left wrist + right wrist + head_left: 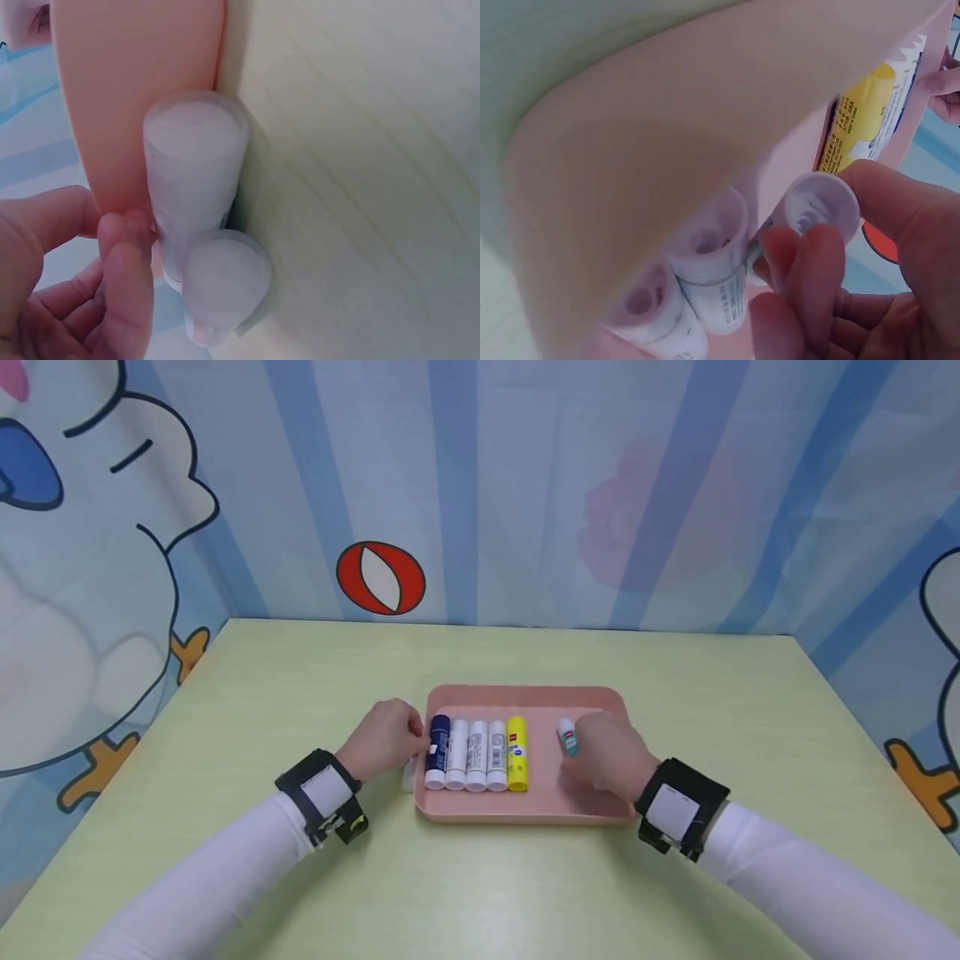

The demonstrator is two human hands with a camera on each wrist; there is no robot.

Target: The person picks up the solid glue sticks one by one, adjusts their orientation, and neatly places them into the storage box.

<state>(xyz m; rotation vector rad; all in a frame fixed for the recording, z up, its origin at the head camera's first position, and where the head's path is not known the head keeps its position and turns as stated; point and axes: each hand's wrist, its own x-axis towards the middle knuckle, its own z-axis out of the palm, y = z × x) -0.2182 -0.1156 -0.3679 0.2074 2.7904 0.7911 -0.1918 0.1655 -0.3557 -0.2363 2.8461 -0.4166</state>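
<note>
In the head view my left hand (386, 735) pinches the left rim of the pink tray (525, 696). Inside its left half stand in a row a navy glue stick (438, 754), several white glue sticks (477, 756) and a yellow glue stick (517, 752). My right hand (611, 758), over the tray's right half, pinches a white-and-green glue stick (567, 739); its hollow white end (821, 199) faces the right wrist camera. Beside that hand, two more white glue sticks (709, 262) lie within the tray, partly behind its rim.
Outside the tray's left wall, two white glue sticks (196, 165) lie on the pale wooden table (360, 187), close to my left fingers. A striped blue cloth backdrop (510, 485) with cartoon prints rises behind the table. Wrist straps (682, 810) sit over both white sleeves.
</note>
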